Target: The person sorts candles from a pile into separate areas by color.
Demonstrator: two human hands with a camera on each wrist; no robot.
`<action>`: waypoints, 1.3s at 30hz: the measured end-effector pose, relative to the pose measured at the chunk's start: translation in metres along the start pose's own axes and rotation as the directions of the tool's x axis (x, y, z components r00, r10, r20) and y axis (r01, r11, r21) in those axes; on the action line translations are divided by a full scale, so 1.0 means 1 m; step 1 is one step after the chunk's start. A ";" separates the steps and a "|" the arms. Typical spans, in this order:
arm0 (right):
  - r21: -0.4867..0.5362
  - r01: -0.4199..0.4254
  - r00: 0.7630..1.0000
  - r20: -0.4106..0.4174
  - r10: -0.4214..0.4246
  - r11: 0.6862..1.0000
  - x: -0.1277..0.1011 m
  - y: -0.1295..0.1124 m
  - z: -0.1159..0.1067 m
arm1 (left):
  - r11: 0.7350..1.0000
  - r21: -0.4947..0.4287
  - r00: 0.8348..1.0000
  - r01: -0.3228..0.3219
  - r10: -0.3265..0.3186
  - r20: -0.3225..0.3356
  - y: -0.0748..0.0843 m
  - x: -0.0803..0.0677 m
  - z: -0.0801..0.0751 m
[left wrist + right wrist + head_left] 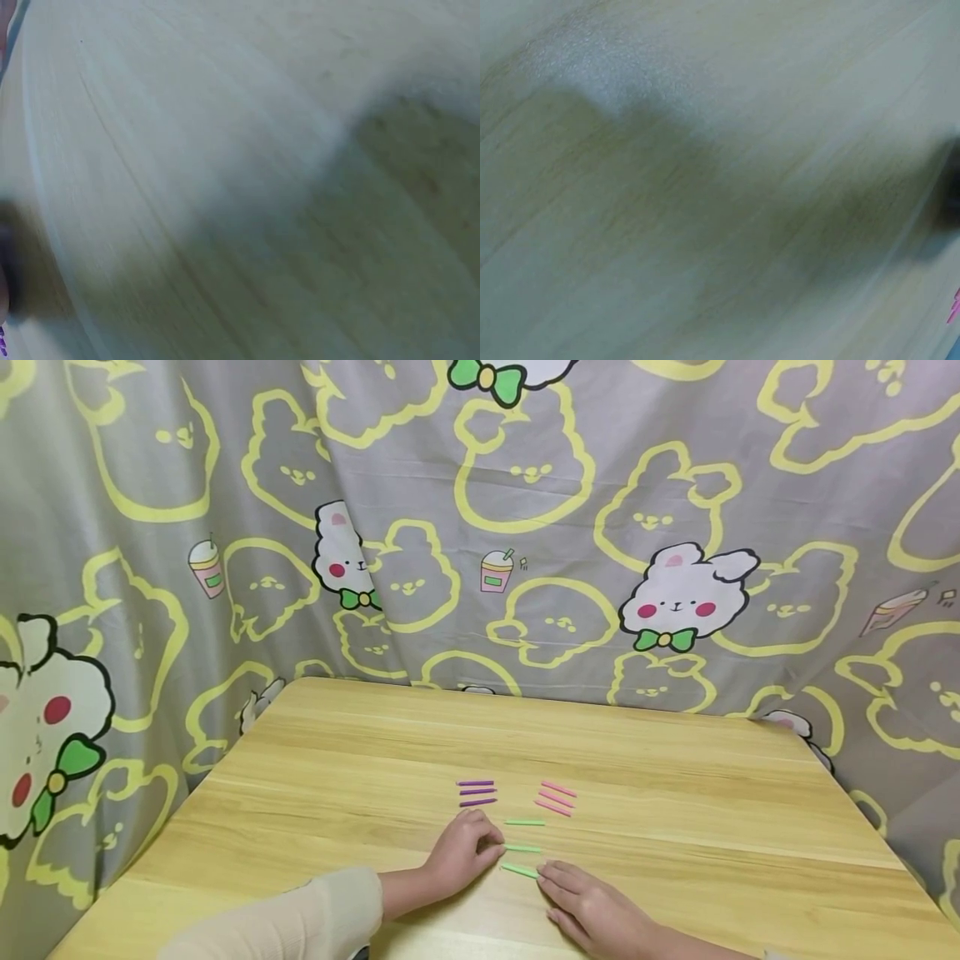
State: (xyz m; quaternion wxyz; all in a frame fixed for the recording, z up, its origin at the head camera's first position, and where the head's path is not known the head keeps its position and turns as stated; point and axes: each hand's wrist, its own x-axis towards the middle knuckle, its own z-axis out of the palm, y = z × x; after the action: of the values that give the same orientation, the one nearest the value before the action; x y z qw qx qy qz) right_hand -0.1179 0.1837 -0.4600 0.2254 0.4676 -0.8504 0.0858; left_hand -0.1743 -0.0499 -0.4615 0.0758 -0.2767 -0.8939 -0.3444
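Three thin green sticks lie one below another on the wooden table in the head view. My left hand, fingers bent, pinches the left end of the middle green stick between thumb and forefinger. With fingers extended, my right hand touches the right end of the lowest green stick. The top green stick lies apart from both hands. Both wrist views show mostly tabletop and shadow, so the fingertips are hidden there.
Beyond my left hand lie three purple sticks in a row. Three pink sticks lie slanted to their right; their ends show at the right wrist view's edge. A grey patterned curtain hangs behind the table and along its sides.
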 end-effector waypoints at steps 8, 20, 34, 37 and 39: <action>0.004 -0.010 1.000 0.011 0.010 1.000 0.000 -0.001 -0.001 | 0.999 0.034 1.000 0.019 -0.019 0.012 0.003 0.002 0.000; 0.014 0.001 1.000 -0.019 -0.001 1.000 -0.002 0.001 0.002 | 0.997 0.063 0.999 0.044 -0.041 -0.034 0.002 0.006 0.006; 0.010 0.021 0.999 -0.049 -0.020 1.000 -0.002 0.001 0.003 | 0.995 0.102 0.996 0.015 -0.006 -0.091 0.002 0.016 0.012; 0.009 0.021 0.999 -0.046 -0.021 1.000 -0.002 0.001 0.003 | 0.994 0.109 0.994 0.006 0.005 -0.105 0.002 0.016 0.012; 0.011 0.017 0.999 -0.040 -0.017 1.000 -0.003 0.001 0.003 | 0.994 0.113 0.994 0.002 0.011 -0.110 0.002 0.016 0.013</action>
State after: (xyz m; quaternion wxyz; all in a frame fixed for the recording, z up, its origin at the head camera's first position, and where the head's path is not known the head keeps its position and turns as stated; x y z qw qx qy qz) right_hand -0.1184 0.1852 -0.4639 0.2405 0.4742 -0.8413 0.0978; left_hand -0.1862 -0.0332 -0.4649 0.1414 -0.2545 -0.9057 -0.3081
